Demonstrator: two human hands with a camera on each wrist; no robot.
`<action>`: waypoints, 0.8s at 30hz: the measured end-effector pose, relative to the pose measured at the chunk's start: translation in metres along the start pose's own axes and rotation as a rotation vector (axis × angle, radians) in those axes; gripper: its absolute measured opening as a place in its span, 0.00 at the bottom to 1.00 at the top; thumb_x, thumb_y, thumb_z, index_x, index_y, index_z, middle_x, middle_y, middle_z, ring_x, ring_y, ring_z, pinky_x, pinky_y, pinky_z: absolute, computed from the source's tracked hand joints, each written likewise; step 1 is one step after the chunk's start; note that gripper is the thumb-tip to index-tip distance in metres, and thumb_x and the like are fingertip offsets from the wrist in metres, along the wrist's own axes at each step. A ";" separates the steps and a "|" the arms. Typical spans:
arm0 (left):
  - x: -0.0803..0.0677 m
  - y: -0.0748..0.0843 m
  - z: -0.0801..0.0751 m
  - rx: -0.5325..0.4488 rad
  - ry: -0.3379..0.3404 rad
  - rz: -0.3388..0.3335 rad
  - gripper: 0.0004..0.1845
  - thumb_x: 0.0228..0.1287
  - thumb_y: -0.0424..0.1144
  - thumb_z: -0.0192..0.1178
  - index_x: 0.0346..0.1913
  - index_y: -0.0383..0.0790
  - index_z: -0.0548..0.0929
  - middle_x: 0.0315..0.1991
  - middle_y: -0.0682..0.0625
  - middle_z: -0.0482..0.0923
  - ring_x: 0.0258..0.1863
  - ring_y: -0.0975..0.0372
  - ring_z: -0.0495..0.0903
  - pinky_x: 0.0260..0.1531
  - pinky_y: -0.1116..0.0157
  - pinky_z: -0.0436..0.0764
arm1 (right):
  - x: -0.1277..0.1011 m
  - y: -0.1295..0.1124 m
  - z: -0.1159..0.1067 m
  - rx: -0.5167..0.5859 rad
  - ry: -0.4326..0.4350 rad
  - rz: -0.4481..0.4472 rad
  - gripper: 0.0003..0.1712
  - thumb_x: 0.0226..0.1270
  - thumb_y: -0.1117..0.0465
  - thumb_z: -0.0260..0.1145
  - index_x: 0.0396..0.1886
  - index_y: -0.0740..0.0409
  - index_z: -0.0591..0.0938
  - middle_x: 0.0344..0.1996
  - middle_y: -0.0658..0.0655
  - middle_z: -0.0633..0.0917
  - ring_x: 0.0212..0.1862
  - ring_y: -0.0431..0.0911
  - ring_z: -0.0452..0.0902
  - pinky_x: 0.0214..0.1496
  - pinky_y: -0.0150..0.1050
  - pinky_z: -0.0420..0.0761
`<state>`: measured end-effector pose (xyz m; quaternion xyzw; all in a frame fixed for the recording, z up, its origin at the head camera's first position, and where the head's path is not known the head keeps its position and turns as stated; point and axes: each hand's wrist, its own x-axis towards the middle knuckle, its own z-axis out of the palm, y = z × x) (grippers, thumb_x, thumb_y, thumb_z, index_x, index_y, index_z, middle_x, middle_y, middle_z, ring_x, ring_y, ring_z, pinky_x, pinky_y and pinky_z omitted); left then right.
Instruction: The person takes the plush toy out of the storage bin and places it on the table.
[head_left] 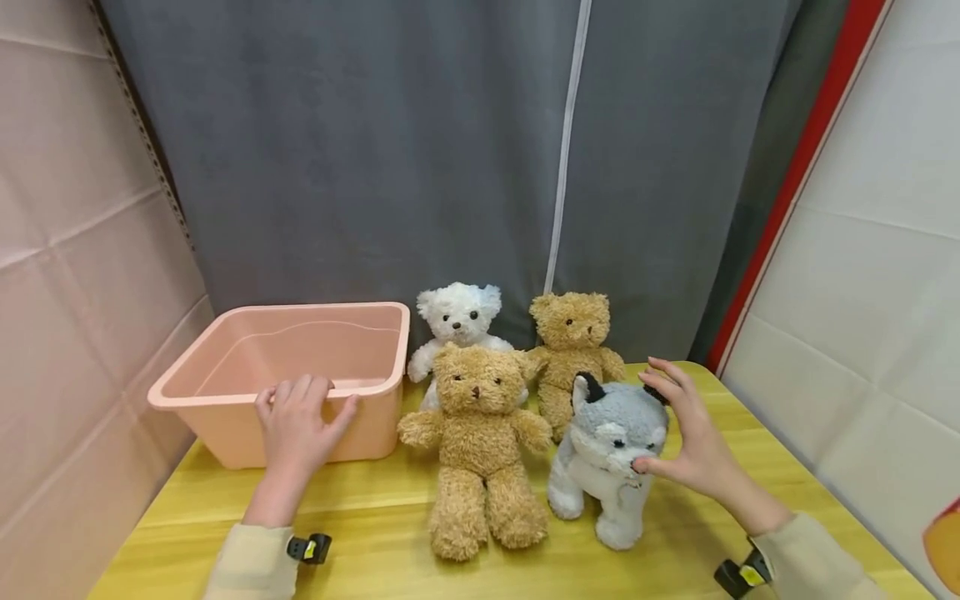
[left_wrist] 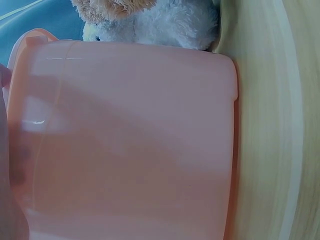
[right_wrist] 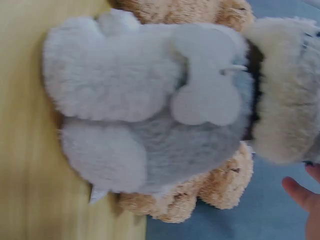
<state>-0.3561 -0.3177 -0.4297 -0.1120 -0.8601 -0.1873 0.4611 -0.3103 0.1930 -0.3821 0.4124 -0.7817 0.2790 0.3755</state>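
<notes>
Now my left grip point(head_left: 294, 425) rests loosely spread on the pink bin point(head_left: 225, 392); my right grip point(head_left: 686, 437), wide, touches the husky plush point(head_left: 607, 454).

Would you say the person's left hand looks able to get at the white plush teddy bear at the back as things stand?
Probably yes. The left hand rests on the pink plastic tub's near rim, and the white plush teddy bear sits just past the tub's right corner. The tan teddy bear in front partly covers it, so reaching over looks easiest.

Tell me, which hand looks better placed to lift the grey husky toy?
The right hand, probably: its fingers already touch the husky toy's head, while the left hand rests on the pink tub's rim.
</notes>
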 end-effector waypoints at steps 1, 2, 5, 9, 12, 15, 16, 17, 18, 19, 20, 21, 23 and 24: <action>0.000 0.000 0.000 0.000 0.005 0.004 0.21 0.56 0.58 0.57 0.32 0.41 0.73 0.29 0.47 0.71 0.32 0.50 0.64 0.49 0.43 0.54 | 0.002 0.000 -0.003 -0.001 0.006 0.005 0.57 0.50 0.29 0.67 0.63 0.71 0.69 0.65 0.75 0.62 0.69 0.51 0.57 0.62 0.27 0.59; 0.001 0.001 0.001 0.000 0.008 0.009 0.22 0.56 0.58 0.57 0.32 0.41 0.73 0.29 0.48 0.71 0.32 0.50 0.64 0.49 0.43 0.54 | 0.004 0.000 -0.005 -0.007 0.009 0.013 0.56 0.51 0.29 0.67 0.63 0.71 0.69 0.66 0.74 0.62 0.69 0.50 0.58 0.61 0.27 0.60; 0.003 0.002 0.003 -0.001 0.011 0.021 0.22 0.56 0.59 0.57 0.32 0.41 0.72 0.28 0.48 0.70 0.31 0.50 0.64 0.49 0.43 0.55 | 0.009 -0.003 -0.013 -0.018 0.017 0.036 0.51 0.53 0.32 0.68 0.62 0.69 0.72 0.67 0.70 0.63 0.67 0.50 0.60 0.56 0.26 0.63; 0.003 0.002 0.004 0.002 0.012 0.029 0.23 0.56 0.60 0.57 0.32 0.42 0.71 0.28 0.48 0.70 0.32 0.49 0.64 0.48 0.43 0.54 | 0.013 -0.011 -0.020 -0.041 -0.008 0.089 0.45 0.53 0.36 0.71 0.59 0.65 0.75 0.67 0.64 0.64 0.67 0.48 0.61 0.57 0.25 0.62; 0.003 0.000 0.003 0.005 0.004 0.028 0.22 0.57 0.60 0.57 0.32 0.41 0.72 0.29 0.48 0.70 0.32 0.49 0.64 0.49 0.43 0.54 | 0.017 -0.018 -0.020 -0.063 -0.034 0.119 0.40 0.52 0.42 0.75 0.58 0.62 0.77 0.67 0.61 0.65 0.67 0.46 0.60 0.60 0.25 0.59; 0.003 -0.001 0.001 0.004 -0.013 0.021 0.22 0.57 0.59 0.57 0.32 0.41 0.72 0.29 0.48 0.70 0.32 0.50 0.64 0.49 0.43 0.54 | 0.023 -0.022 -0.019 -0.085 -0.034 0.118 0.36 0.49 0.50 0.78 0.57 0.59 0.78 0.66 0.59 0.67 0.66 0.47 0.61 0.61 0.26 0.58; 0.003 -0.001 0.000 0.004 -0.018 0.018 0.21 0.58 0.58 0.57 0.33 0.41 0.72 0.29 0.48 0.70 0.33 0.50 0.64 0.50 0.43 0.54 | 0.026 -0.023 -0.019 -0.090 -0.033 0.123 0.35 0.48 0.52 0.79 0.56 0.58 0.78 0.65 0.59 0.68 0.66 0.47 0.62 0.61 0.27 0.58; 0.004 -0.001 -0.001 0.004 -0.025 0.013 0.21 0.58 0.58 0.57 0.33 0.41 0.72 0.30 0.48 0.71 0.33 0.50 0.65 0.50 0.43 0.54 | 0.028 -0.024 -0.019 -0.093 -0.030 0.130 0.34 0.47 0.55 0.80 0.56 0.57 0.79 0.65 0.58 0.69 0.65 0.48 0.62 0.61 0.27 0.58; 0.004 -0.001 -0.002 0.003 -0.034 0.008 0.21 0.58 0.57 0.58 0.33 0.41 0.73 0.30 0.47 0.71 0.33 0.50 0.65 0.51 0.43 0.54 | 0.030 -0.023 -0.019 -0.094 -0.030 0.137 0.34 0.46 0.58 0.80 0.55 0.57 0.79 0.64 0.58 0.69 0.65 0.49 0.62 0.60 0.27 0.58; 0.005 -0.001 -0.004 0.002 -0.044 0.002 0.20 0.59 0.57 0.58 0.34 0.41 0.73 0.30 0.47 0.71 0.34 0.50 0.65 0.51 0.43 0.54 | 0.032 -0.023 -0.019 -0.095 -0.030 0.145 0.33 0.45 0.61 0.80 0.55 0.57 0.79 0.64 0.58 0.69 0.65 0.49 0.63 0.60 0.27 0.58; 0.005 0.000 -0.005 0.000 -0.058 -0.004 0.20 0.59 0.56 0.59 0.34 0.41 0.73 0.30 0.47 0.71 0.34 0.50 0.65 0.51 0.43 0.54 | 0.034 -0.021 -0.019 -0.095 -0.033 0.155 0.33 0.45 0.64 0.79 0.55 0.58 0.79 0.64 0.59 0.70 0.64 0.50 0.63 0.59 0.27 0.59; 0.006 0.000 -0.007 0.000 -0.077 -0.011 0.20 0.60 0.56 0.59 0.34 0.41 0.73 0.31 0.47 0.72 0.35 0.50 0.66 0.51 0.43 0.53 | 0.035 -0.020 -0.020 -0.091 -0.039 0.172 0.33 0.45 0.66 0.79 0.54 0.58 0.79 0.63 0.59 0.70 0.64 0.50 0.63 0.58 0.27 0.60; 0.007 0.002 -0.011 -0.001 -0.121 -0.024 0.19 0.61 0.56 0.59 0.35 0.41 0.74 0.32 0.47 0.72 0.36 0.50 0.66 0.51 0.43 0.53 | 0.037 -0.015 -0.023 -0.083 -0.059 0.215 0.31 0.47 0.68 0.77 0.55 0.58 0.79 0.63 0.60 0.70 0.63 0.48 0.63 0.55 0.27 0.62; 0.008 0.002 -0.013 -0.003 -0.147 -0.030 0.19 0.62 0.56 0.59 0.35 0.41 0.74 0.33 0.47 0.73 0.37 0.49 0.67 0.51 0.43 0.53 | 0.038 -0.012 -0.025 -0.080 -0.073 0.244 0.29 0.50 0.68 0.76 0.55 0.59 0.79 0.63 0.60 0.70 0.62 0.48 0.63 0.53 0.27 0.64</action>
